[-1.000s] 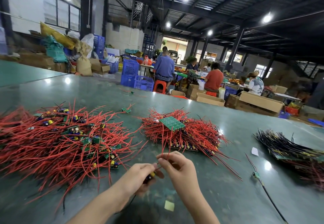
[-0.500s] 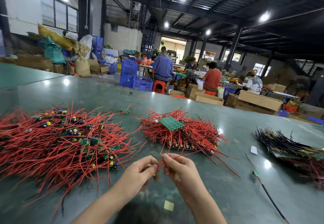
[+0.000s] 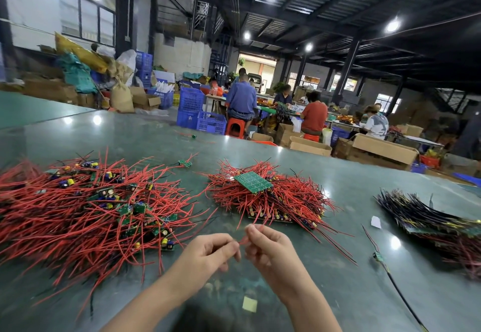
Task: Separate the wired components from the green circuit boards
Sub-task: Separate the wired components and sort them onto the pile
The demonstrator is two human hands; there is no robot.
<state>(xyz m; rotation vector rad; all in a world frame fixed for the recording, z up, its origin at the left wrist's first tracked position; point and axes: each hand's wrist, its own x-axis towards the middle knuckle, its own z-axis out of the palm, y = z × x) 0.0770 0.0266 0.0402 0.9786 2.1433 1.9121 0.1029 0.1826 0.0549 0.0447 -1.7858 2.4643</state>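
Fingers of my left hand and right hand pinch one red wire at lower centre — pulling crookedly could snap it, or it slips from my grip.

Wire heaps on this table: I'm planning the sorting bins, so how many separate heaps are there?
3. A big loose red heap at left, a red heap topped by a green board at centre, and a dark-wired heap at right, cut off by the frame edge; more may lie out of view.
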